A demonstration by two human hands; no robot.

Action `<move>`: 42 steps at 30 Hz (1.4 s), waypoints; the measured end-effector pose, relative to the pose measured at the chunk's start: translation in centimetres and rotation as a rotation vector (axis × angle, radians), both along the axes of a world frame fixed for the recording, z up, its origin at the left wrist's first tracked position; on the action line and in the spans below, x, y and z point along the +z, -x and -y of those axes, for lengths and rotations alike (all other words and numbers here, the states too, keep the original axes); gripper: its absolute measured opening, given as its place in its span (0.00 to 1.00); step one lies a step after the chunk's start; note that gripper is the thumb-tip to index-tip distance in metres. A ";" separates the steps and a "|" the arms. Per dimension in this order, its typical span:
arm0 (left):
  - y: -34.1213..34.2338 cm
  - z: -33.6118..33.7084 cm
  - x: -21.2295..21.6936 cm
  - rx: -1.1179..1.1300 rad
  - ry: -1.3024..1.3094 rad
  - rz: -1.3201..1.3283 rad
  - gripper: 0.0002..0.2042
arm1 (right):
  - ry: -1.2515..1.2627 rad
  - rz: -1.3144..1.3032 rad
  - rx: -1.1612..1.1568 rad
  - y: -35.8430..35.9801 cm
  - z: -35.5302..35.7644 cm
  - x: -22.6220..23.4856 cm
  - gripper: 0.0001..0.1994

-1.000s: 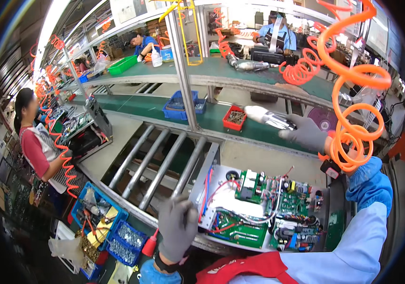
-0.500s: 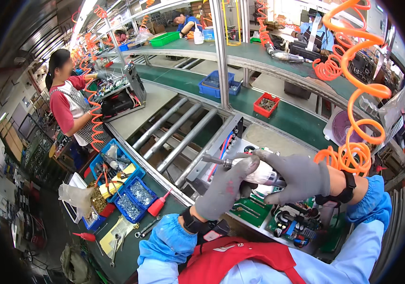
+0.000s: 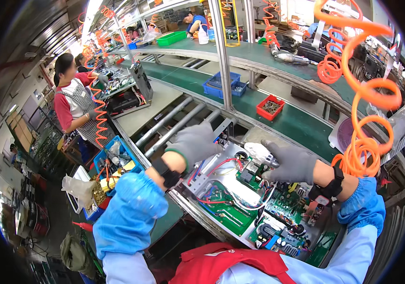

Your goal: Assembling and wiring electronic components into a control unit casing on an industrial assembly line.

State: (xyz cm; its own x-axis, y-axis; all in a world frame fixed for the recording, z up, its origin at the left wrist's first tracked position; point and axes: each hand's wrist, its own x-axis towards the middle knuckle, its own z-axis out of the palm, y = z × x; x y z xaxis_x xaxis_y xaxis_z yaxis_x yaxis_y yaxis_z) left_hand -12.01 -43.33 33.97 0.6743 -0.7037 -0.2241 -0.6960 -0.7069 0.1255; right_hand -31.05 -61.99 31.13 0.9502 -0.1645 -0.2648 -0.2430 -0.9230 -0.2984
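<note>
My right hand (image 3: 291,163), in a grey glove, is closed round the rear end of a white and grey air screwdriver (image 3: 259,154) above the far part of an open metal chassis (image 3: 226,152). My left hand (image 3: 194,146), also gloved in grey, is over the chassis's left side by its upright metal panel. Its fingers are blurred and partly turned away, so I cannot make out whether they grip anything. Inside the chassis lie green circuit boards (image 3: 226,208), red and white wires, and a board with black coils and capacitors (image 3: 278,236).
An orange coiled hose (image 3: 368,94) hangs at the right. Steel rollers (image 3: 176,120) lie beyond the chassis. A red bin of screws (image 3: 270,107) and blue bins (image 3: 219,84) sit on the green bench. A blue tray of tools (image 3: 117,158) is at the left. A co-worker (image 3: 77,102) stands far left.
My left hand has left the front of the air screwdriver and moved left to the chassis's side panel. My right hand keeps the tool, now lower over the chassis. The view has shifted slightly.
</note>
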 end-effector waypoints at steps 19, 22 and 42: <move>-1.1 3.1 -3.9 -0.009 0.035 0.046 0.23 | 0.038 0.072 0.047 -0.7 0.4 -1.2 0.43; -1.0 3.2 -3.9 0.008 0.021 0.048 0.22 | 0.037 0.058 0.035 -0.7 -0.1 -0.5 0.42; -1.0 3.2 -4.1 0.035 0.032 0.049 0.21 | 0.072 0.049 0.049 -1.5 -0.3 -1.0 0.44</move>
State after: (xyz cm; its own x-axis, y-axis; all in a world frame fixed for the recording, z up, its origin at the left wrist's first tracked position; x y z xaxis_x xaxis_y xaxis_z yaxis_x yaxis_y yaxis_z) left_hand -11.05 -46.58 29.89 0.7082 -0.6856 -0.1686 -0.6767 -0.7273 0.1148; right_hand -29.53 -61.65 30.11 0.9692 -0.1341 -0.2067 -0.1833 -0.9531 -0.2409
